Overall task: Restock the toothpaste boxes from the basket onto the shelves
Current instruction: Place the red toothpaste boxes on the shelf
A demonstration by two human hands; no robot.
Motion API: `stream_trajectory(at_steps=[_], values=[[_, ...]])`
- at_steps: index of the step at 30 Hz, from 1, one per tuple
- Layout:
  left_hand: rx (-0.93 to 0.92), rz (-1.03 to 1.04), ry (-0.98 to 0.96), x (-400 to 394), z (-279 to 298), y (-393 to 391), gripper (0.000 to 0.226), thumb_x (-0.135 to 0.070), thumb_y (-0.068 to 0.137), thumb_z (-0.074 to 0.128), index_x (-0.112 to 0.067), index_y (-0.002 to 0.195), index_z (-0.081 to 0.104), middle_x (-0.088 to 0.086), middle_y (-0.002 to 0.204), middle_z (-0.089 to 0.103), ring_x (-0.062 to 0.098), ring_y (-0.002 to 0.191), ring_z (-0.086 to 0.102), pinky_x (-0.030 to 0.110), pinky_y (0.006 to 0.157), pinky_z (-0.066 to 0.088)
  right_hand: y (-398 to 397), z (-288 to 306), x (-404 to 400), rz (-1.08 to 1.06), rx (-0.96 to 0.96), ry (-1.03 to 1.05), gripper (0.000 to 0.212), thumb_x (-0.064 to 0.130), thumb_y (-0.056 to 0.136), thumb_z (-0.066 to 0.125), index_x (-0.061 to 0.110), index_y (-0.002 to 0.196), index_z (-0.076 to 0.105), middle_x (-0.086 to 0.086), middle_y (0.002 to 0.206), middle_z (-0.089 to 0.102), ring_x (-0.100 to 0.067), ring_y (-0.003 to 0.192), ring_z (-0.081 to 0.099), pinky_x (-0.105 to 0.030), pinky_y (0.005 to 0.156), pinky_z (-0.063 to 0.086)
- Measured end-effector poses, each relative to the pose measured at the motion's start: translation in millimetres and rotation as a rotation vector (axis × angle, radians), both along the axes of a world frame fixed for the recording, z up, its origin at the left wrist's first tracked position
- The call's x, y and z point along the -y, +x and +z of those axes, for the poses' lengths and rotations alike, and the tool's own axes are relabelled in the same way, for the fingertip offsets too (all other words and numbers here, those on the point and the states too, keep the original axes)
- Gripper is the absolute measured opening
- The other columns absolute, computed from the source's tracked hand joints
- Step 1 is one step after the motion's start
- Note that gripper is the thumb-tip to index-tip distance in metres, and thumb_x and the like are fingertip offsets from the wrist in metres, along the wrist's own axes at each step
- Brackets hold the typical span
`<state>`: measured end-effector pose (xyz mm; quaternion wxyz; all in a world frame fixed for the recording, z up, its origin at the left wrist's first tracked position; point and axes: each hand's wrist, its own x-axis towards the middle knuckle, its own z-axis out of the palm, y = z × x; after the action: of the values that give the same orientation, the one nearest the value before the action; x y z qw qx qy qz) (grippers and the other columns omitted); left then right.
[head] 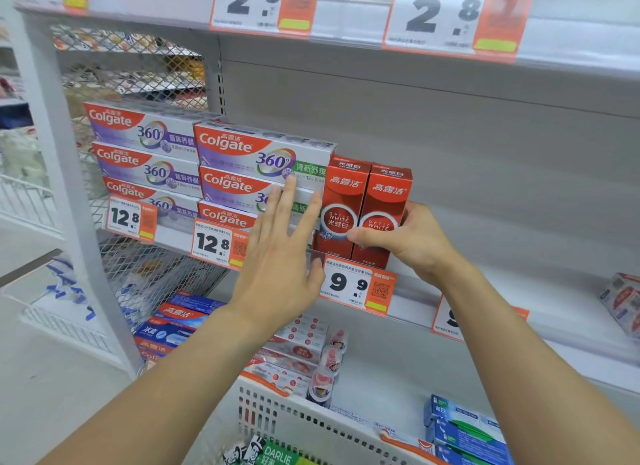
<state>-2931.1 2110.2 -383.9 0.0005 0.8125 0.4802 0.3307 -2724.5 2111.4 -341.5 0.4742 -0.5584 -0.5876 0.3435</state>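
Note:
Two red Optic White toothpaste boxes stand upright side by side on the middle shelf. My right hand grips the right red box, thumb across its front, fingers behind it. The left red box touches it. My left hand is flat with straight fingers against the stacked Colgate 360 boxes, just left of the red boxes. At the bottom, the white perforated basket holds a green Darlie box.
A second stack of Colgate 360 boxes sits at the shelf's left end by a mesh divider. Price tags line the shelf edge. The lower shelf holds blue and red toothpaste boxes. The middle shelf right of the red boxes is bare.

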Motion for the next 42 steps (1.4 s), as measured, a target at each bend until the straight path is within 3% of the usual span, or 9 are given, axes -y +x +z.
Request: stream_trajectory(at_steps=[11, 15, 18, 20, 23, 26, 33, 38, 42], values=[[0.062, 0.01, 0.003, 2.6, -8.5, 5.5, 0.093, -0.03, 0.09, 0.062, -0.031, 0.16, 0.0, -0.001, 0.166, -0.018, 0.018, 0.153, -0.015, 0.045, 0.124, 0.011, -6.4, -3.5, 5.1, -0.05, -0.02, -0.024, 0.052, 0.029, 0.067, 0.091, 0.019, 0.112, 0.068, 0.005, 0.1, 0.078, -0.014, 0.088, 0.075, -0.041, 0.086, 0.061], [0.219, 0.04, 0.049, 9.9, -7.6, 11.7, 0.081, -0.023, 0.088, 0.066, -0.025, 0.157, 0.023, 0.004, 0.167, 0.001, 0.023, 0.154, 0.004, 0.044, 0.121, 0.02, -6.0, 5.1, 16.3, -0.08, 0.097, -0.057, 0.081, 0.037, 0.061, 0.093, 0.019, 0.13, 0.054, 0.008, 0.116, 0.07, -0.009, 0.096, 0.071, -0.033, 0.088, 0.059], [0.492, 0.01, 0.154, 27.0, -9.0, 15.9, 0.032, -0.02, 0.09, 0.064, -0.016, 0.122, 0.058, 0.003, 0.128, 0.053, 0.017, 0.12, 0.051, 0.038, 0.101, 0.046, -3.6, 16.8, 41.7, -0.327, 0.385, -0.009, 0.097, 0.052, 0.064, 0.088, 0.02, 0.141, 0.04, 0.0, 0.135, 0.049, -0.014, 0.11, 0.06, -0.03, 0.092, 0.049], [0.552, -0.04, 0.074, 39.7, -17.6, 20.3, 0.007, -0.024, 0.094, 0.062, -0.018, 0.09, 0.063, -0.01, 0.084, 0.062, 0.01, 0.08, 0.058, 0.038, 0.075, 0.05, -9.0, 9.7, 79.7, -0.408, 0.534, 0.251, 0.06, 0.04, 0.077, 0.082, 0.019, 0.124, 0.051, 0.001, 0.119, 0.051, -0.012, 0.094, 0.059, -0.023, 0.083, 0.043], [0.361, -0.162, -0.171, 54.4, -50.0, 29.0, 0.019, -0.032, 0.091, 0.06, -0.022, 0.075, 0.057, -0.009, 0.061, 0.06, 0.013, 0.061, 0.06, 0.036, 0.06, 0.05, -19.9, -35.0, 132.3, -0.237, 0.658, 0.37, 0.013, 0.019, 0.082, 0.071, 0.023, 0.087, 0.059, 0.011, 0.074, 0.059, -0.007, 0.065, 0.057, -0.028, 0.066, 0.047], [-0.023, -0.305, -0.402, 73.8, -104.1, 36.3, 0.013, -0.032, 0.087, 0.058, -0.023, 0.077, 0.058, -0.006, 0.068, 0.065, 0.02, 0.069, 0.064, 0.039, 0.065, 0.054, -14.5, -105.3, 154.4, 0.028, 0.722, -0.13, 0.008, 0.02, 0.083, 0.07, 0.023, 0.078, 0.064, 0.013, 0.059, 0.061, -0.005, 0.058, 0.058, -0.033, 0.068, 0.055], [-0.494, -0.332, -1.103, 162.3, -254.4, 12.7, 0.043, -0.04, 0.092, 0.065, -0.014, 0.125, 0.058, 0.008, 0.125, 0.062, 0.027, 0.115, 0.059, 0.041, 0.094, 0.05, 20.3, -249.2, 207.6, 0.367, 0.816, -0.672, 0.012, 0.014, 0.091, 0.064, 0.01, 0.097, 0.074, -0.004, 0.097, 0.073, -0.017, 0.089, 0.065, -0.024, 0.077, 0.049], [-0.673, -0.353, -0.917, 206.5, -295.9, 5.6, 0.047, -0.039, 0.091, 0.062, -0.023, 0.134, 0.051, 0.001, 0.132, 0.051, 0.023, 0.127, 0.045, 0.043, 0.107, 0.035, 18.0, -324.5, 231.0, 0.587, 1.037, -0.897, 0.036, 0.001, 0.087, 0.059, 0.008, 0.122, 0.057, -0.015, 0.118, 0.058, -0.034, 0.105, 0.06, -0.044, 0.087, 0.055], [-0.65, -0.378, -0.943, 207.0, -306.4, -8.6, 0.049, -0.037, 0.088, 0.071, -0.026, 0.131, 0.053, -0.003, 0.129, 0.052, 0.021, 0.124, 0.045, 0.043, 0.109, 0.032, 3.6, -358.0, 228.2, 0.442, 0.932, -0.968, 0.087, 0.019, 0.092, 0.069, 0.009, 0.157, 0.011, -0.022, 0.15, 0.033, -0.039, 0.13, 0.046, -0.048, 0.1, 0.049]])
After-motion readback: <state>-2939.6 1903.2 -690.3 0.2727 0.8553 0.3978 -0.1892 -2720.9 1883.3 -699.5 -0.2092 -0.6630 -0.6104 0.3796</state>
